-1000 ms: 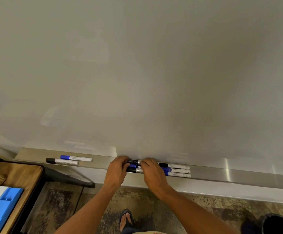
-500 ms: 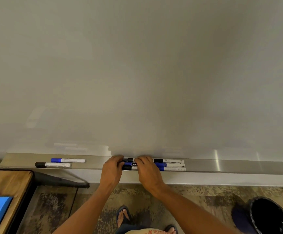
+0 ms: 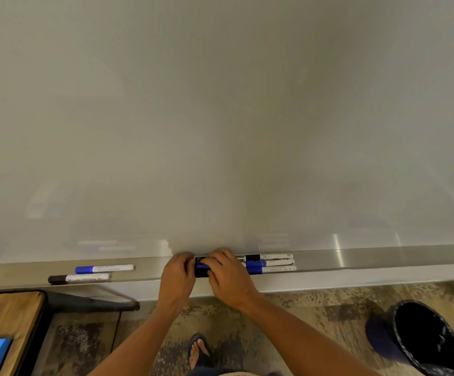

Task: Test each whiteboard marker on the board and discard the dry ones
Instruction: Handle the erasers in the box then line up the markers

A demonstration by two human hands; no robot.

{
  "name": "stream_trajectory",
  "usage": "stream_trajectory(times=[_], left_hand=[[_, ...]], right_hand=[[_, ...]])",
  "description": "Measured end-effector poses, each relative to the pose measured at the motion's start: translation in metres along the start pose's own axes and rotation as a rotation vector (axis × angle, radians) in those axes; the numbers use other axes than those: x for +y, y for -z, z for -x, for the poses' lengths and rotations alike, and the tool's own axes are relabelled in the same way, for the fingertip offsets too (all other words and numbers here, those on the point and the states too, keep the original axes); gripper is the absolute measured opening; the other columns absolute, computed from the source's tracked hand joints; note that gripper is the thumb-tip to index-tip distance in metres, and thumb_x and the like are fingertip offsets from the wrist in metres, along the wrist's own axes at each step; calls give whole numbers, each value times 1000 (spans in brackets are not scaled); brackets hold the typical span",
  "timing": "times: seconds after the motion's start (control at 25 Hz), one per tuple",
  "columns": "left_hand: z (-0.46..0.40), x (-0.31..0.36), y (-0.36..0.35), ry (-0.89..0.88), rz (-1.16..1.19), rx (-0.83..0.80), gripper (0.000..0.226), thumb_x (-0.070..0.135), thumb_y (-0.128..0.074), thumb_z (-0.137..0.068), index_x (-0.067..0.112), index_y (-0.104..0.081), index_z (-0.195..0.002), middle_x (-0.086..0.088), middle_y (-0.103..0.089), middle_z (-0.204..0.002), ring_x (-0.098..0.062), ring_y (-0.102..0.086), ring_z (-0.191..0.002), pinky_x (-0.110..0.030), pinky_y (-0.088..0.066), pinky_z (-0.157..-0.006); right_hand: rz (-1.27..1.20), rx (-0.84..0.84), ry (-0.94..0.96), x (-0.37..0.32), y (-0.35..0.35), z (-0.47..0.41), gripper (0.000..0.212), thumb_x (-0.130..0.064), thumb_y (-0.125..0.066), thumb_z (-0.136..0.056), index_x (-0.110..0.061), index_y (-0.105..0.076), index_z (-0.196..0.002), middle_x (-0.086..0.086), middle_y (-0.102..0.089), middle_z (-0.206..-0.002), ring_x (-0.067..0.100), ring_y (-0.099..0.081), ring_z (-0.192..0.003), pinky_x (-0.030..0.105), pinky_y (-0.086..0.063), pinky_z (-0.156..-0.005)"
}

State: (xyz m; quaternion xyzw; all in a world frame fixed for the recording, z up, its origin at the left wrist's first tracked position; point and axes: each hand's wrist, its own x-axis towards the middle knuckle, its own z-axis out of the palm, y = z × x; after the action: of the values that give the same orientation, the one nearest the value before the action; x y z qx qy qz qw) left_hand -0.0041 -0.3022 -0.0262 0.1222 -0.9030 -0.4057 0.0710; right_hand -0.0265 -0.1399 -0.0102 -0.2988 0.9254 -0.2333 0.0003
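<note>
My left hand (image 3: pixel 177 278) and right hand (image 3: pixel 227 275) both on marker bundle (image 3: pixel 267 263) lying in tray (image 3: pixel 383 257) under whiteboard (image 3: pixel 220 118), fingers curled round its left end. Blue marker (image 3: pixel 103 268) and black marker (image 3: pixel 79 278) lie apart, further left on tray. Black bin (image 3: pixel 423 340) on floor, lower right. Wooden surface (image 3: pixel 8 321) at lower left.

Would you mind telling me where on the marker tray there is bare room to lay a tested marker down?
Two bare stretches of the tray: between the left pair of markers and the left hand, and right of the marker cluster, out to the frame edge. It is crowded in the middle, where both hands, left and right hand, cover the cluster's left ends.
</note>
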Motion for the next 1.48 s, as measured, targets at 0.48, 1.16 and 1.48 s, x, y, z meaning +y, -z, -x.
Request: stream_trajectory(times=[0.48, 1.16, 1.48], left_hand=[[11, 32, 7, 41, -58, 66, 17, 19, -54, -99, 13, -70, -103, -4, -70, -96, -14, -58, -79, -25, -44, -74], [122, -5, 86, 230, -289, 196, 26, 36, -54, -98, 23, -66, -117, 5, -68, -111, -9, -63, -91, -28, -55, -82], [114, -50, 133, 276, -268, 234, 25, 35, -55, -98, 22, -65, -118, 3, -66, -110, -10, -63, -92, -33, -56, -85]], right_hand=[[15, -33, 129, 8, 37, 13, 34, -18, -57, -95, -14, -63, -128, 4, -64, -126, 21, -52, -119, 37, -48, -102], [-93, -212, 354, -52, 16, 35, 35, -22, -49, -100, -23, -58, -134, -3, -59, -133, 15, -49, -123, 30, -43, -104], [-78, -249, 382, -97, -11, -3, 37, -23, -49, -101, -25, -55, -137, -4, -57, -137, 14, -48, -126, 30, -44, -106]])
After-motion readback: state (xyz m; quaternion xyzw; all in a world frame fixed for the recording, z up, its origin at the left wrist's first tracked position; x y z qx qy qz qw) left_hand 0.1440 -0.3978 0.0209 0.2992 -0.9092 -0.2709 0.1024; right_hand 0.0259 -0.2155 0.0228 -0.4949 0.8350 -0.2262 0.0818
